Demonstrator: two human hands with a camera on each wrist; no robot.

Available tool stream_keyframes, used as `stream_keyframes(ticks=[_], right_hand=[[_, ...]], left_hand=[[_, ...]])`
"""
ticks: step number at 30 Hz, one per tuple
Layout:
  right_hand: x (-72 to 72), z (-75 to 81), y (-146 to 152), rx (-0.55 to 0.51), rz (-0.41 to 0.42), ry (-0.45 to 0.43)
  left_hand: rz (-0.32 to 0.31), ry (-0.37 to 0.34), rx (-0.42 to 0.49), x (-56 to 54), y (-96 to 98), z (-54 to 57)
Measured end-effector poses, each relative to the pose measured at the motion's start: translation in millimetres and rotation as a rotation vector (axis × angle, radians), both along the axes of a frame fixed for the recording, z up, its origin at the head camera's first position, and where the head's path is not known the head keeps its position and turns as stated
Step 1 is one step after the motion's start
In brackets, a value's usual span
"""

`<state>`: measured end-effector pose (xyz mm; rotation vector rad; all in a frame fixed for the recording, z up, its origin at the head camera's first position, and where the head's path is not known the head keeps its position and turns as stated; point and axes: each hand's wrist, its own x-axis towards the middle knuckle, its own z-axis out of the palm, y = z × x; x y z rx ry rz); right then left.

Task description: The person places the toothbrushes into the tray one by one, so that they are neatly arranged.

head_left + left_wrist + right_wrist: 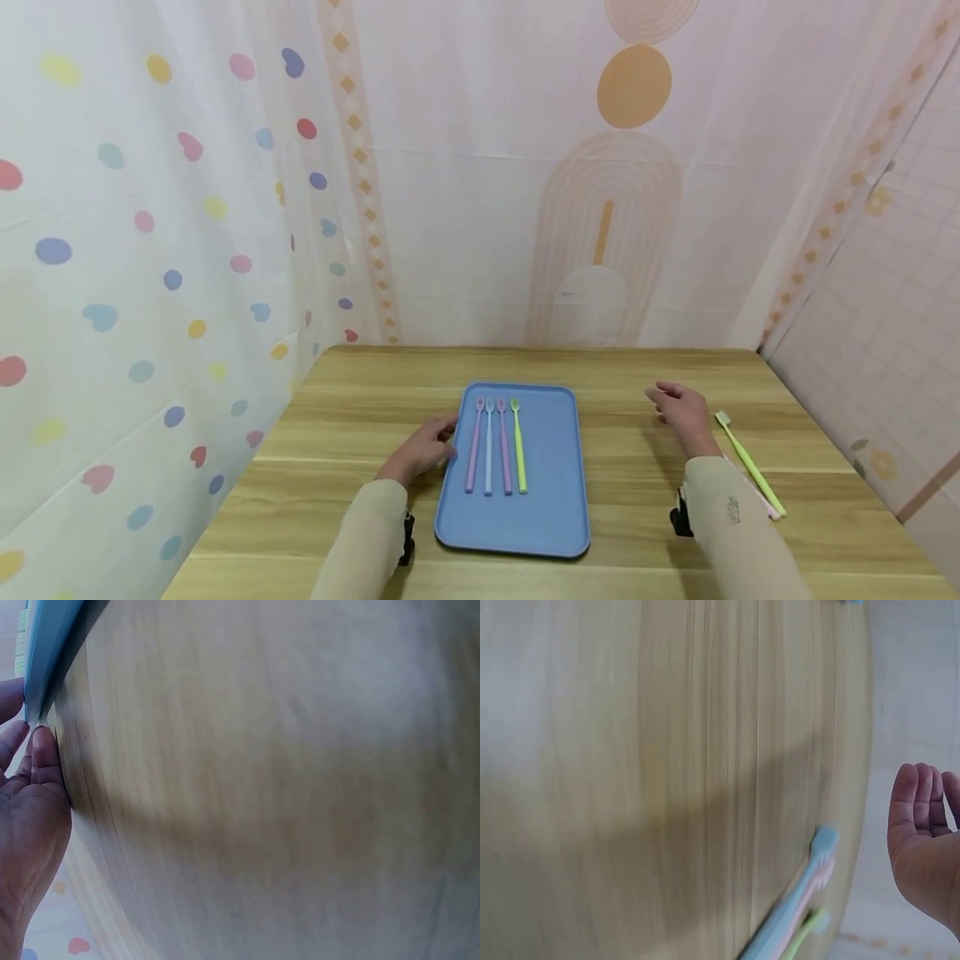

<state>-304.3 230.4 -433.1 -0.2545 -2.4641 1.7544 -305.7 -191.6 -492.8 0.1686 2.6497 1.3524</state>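
A blue tray lies on the wooden table, with two purple-pink toothbrushes, a light blue toothbrush and a yellow-green toothbrush side by side in it, heads at the far end. At the tray's left rim my left hand holds the edge; its thumb and fingertips meet the rim in the left wrist view. My right hand hovers over the table's right part, fingers loosely bent and holding nothing. Beside its forearm lie a yellow-green toothbrush, a pink toothbrush and a blue toothbrush, partly hidden by the sleeve in the head view.
Behind the wooden table hangs a patterned curtain. Another curtain with coloured dots borders the left side, and a pale checked cloth the right. Black bands circle both wrists.
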Motion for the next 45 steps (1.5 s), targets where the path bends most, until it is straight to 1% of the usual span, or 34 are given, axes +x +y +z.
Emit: stream_keyframes(ticks=[5, 10, 14, 18, 23, 26, 32, 36, 41, 45], right_hand=[[6.5, 3.7, 26, -0.015, -0.021, -0.023], [11.2, 4.1, 50, -0.015, -0.035, -0.041], [14.4, 3.7, 68, 0.001, -0.048, -0.064], [20.9, 2.9, 84, 0.033, -0.033, -0.094], [29.1, -3.7, 107, 0.071, -0.020, -0.116], [32.9, -8.9, 122, 0.095, -0.013, -0.129], [38.2, -17.1, 150, 0.179, 0.039, -0.164], [38.5, -21.8, 160, 0.182, 0.067, -0.209], [36.8, -27.5, 162, 0.189, 0.097, -0.235], [35.7, -31.5, 160, 0.184, 0.117, -0.240]], left_hand=[[0.000, -0.002, -0.004, -0.7, 0.0, 0.9], [-0.003, -0.004, -0.006, -0.7, -0.2, 1.2], [-0.009, 0.003, -0.009, -0.8, 0.0, 0.7], [-0.009, 0.007, -0.009, 0.1, 0.4, 0.1], [-0.006, 0.001, -0.006, 0.9, 0.4, -0.1], [-0.008, 0.009, 0.003, 0.1, 0.5, 0.3], [-0.012, 0.018, -0.001, -0.7, -0.1, -1.3], [-0.004, 0.018, -0.007, -0.2, -0.7, -1.5], [-0.004, 0.020, -0.021, -0.4, -0.7, -1.8], [-0.012, 0.021, -0.025, -0.6, -0.2, -1.1]])
